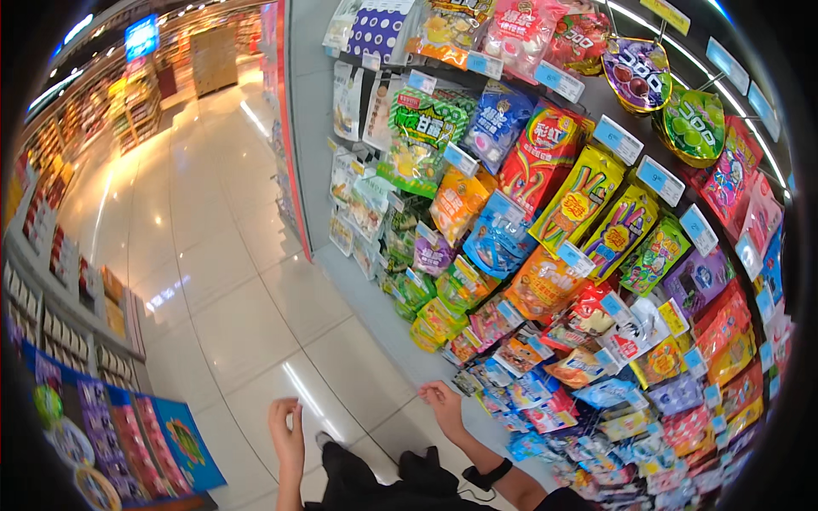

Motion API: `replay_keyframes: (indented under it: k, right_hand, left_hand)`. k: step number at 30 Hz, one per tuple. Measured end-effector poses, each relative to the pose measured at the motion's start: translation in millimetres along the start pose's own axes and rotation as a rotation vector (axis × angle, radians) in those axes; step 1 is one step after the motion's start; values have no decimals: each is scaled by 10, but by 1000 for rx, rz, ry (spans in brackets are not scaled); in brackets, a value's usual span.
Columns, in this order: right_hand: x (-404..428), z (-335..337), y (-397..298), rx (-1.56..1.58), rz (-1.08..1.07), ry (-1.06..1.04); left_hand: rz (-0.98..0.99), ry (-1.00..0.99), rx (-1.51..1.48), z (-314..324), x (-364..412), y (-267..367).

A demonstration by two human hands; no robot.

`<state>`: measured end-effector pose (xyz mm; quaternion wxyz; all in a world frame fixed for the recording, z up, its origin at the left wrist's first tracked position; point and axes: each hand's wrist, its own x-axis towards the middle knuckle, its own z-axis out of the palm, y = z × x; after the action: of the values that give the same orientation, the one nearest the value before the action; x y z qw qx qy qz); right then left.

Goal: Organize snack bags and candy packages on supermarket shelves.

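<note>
My left hand (285, 415) hangs over the tiled floor with its fingers loosely bent and nothing seen in it. Held out lower right of centre, my right hand (442, 405) also looks bare, its fingers half curled and a little apart. A black band (487, 474) circles the right forearm. Nearest to the right hand is a tall rack of bagged candy, with small packets (501, 377) hanging beside it. Higher up hang a green candy bag (425, 137), a red rainbow-print bag (540, 153), yellow Chupa Chups packs (575, 201) and a blue pouch (500, 233). Neither hand touches the rack.
Pale glossy tiles (223, 306) form the aisle. A grey panel (311, 147) with a red edge ends the candy rack. Blue-white price tags (618, 139) jut out from the hooks. At left stand a low display shelf (70, 300) and colourful boxes (128, 441); farther off is a brown cabinet (214, 61).
</note>
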<state>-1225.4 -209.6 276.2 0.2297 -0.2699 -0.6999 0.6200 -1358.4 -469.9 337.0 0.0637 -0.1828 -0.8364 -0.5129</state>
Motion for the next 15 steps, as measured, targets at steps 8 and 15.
replay_keyframes:
  k: [8, 15]
  right_hand:
    - [319, 1109, -184, -96, 33, -128]
    - [649, 1490, -442, -152, -9, -29]
  left_hand:
    - [-171, 72, -101, -969, 650, -957]
    - [-158, 76, -101, -1149, 1230, -1438]
